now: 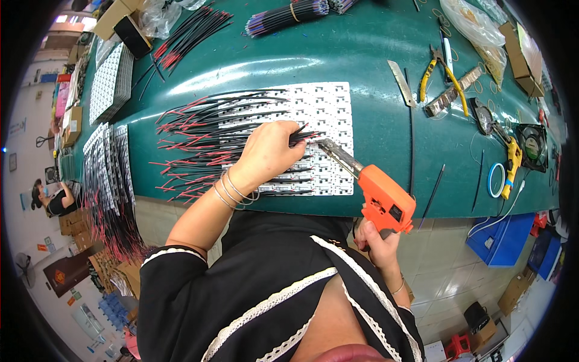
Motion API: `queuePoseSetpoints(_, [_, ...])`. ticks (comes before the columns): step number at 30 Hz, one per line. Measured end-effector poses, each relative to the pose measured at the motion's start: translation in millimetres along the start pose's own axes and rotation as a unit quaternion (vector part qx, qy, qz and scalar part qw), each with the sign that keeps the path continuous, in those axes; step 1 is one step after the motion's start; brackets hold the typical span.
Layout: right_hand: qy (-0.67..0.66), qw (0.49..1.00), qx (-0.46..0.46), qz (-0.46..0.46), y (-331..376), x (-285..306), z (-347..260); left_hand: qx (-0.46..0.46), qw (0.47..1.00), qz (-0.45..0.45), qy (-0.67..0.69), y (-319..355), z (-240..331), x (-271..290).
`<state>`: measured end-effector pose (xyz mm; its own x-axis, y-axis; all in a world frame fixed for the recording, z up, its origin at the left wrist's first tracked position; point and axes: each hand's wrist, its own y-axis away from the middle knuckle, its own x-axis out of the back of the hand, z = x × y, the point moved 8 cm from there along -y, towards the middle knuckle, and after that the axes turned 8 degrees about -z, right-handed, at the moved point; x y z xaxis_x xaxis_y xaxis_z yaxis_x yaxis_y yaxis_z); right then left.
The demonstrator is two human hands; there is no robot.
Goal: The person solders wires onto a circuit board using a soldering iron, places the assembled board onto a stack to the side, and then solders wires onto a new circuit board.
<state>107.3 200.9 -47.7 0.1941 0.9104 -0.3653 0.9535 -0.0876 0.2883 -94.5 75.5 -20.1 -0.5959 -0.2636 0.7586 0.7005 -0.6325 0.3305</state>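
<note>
The left hand [268,151] pinches a black wire [300,134] tight against the white circuit panel [322,111] at the centre of the green table [374,66]. At four o'clock from it, the right hand [377,238] is wrapped closed around the orange soldering gun [386,202], whose metal tip points to ten o'clock, touching the panel just beside the wire.

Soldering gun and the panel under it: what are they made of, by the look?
Soldering gun: orange body looks like moulded matte plastic; the barrel is bare grey metal with a dull shine. White panel: probably rigid circuit board, flat, matte white, with a grid of small parts.
</note>
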Motion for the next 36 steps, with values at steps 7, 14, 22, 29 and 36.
queuePoseSetpoints(7, [-0.032, 0.999, 0.015, -0.010, 0.6, -2.4, -3.9, -0.029, 1.000, -0.012, 0.001, -3.0, 1.5, 0.8])
queuePoseSetpoints(14, [-0.025, 1.000, -0.009, -0.008, 1.7, -0.2, 3.5, -0.057, 0.997, -0.051, 0.000, -9.7, 2.2, -0.4])
queuePoseSetpoints(22, [-0.034, 0.999, 0.016, -0.001, 2.4, 0.1, -1.8, -0.075, 0.996, -0.037, -0.015, -8.5, 6.1, -0.9])
queuePoseSetpoints(29, [-0.038, 0.999, 0.039, -0.006, -0.8, 1.9, -8.6, -0.081, 0.996, -0.045, -0.020, -8.3, 4.0, -0.1])
queuePoseSetpoints(36, [-0.037, 0.998, 0.049, 0.001, -5.9, 4.1, -11.9, -0.165, 0.984, 0.061, 0.035, -2.6, 4.9, 22.9])
